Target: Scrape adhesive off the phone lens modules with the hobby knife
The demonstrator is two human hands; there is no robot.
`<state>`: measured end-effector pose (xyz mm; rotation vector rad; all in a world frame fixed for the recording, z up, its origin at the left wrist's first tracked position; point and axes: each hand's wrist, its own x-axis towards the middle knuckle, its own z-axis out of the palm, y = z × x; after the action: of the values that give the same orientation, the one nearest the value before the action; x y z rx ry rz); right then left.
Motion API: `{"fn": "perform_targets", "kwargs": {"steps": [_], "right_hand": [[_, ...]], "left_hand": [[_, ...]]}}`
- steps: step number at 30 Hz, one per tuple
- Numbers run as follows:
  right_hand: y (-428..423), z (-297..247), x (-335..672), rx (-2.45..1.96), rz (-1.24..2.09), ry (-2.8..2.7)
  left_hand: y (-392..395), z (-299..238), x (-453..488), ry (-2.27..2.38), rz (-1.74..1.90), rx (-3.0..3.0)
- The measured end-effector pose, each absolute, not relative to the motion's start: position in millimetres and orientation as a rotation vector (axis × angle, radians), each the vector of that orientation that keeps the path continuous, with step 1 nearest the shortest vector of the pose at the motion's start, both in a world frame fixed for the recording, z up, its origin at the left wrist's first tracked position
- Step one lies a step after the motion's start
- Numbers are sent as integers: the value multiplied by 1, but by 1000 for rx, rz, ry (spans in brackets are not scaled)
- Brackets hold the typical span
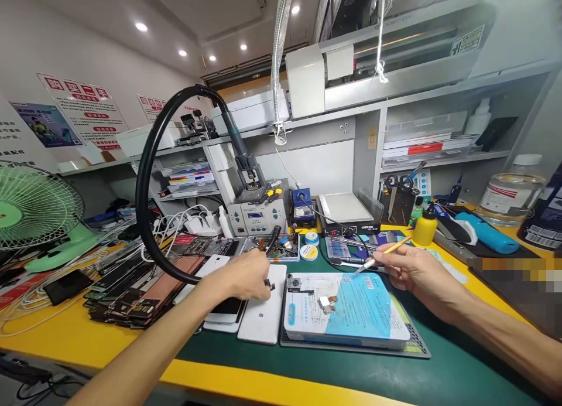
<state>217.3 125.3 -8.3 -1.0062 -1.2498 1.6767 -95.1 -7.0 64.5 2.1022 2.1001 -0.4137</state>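
Observation:
My left hand (251, 275) is closed, its fingertips pinching a small dark part (269, 285) just above a white phone-like device (260, 318) with an MI logo. In my right hand (406, 266) is a thin brush-like tool (386, 251) with a yellow handle and pale tip. That tip points down at the far edge of a blue-and-white box (351, 318). On the box lie a small silvery metal part (325, 303) with a brown flex and a black camera-like module (293, 283). The box rests on a grey perforated mat (419, 348).
A thick black hose (143, 183) loops down behind my left forearm from the soldering station (257, 215). Stacked phone parts (136, 300) lie left, near a green fan (39, 212). At right stand a yellow bottle (424, 227) and a clear bottle (511, 189). A heating plate (346, 210) is behind.

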Motion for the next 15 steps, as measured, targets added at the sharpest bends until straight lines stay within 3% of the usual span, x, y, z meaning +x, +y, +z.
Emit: {"fn": "perform_targets", "kwargs": {"steps": [8,15], "right_hand": [[124,-8,219,-984,1673,-1278],[124,-4,224,-970,1662,-1287]], "left_hand": [[-19,62,-82,1908,-13,2293],[-7,61,-67,1883,-143,2347]]}}
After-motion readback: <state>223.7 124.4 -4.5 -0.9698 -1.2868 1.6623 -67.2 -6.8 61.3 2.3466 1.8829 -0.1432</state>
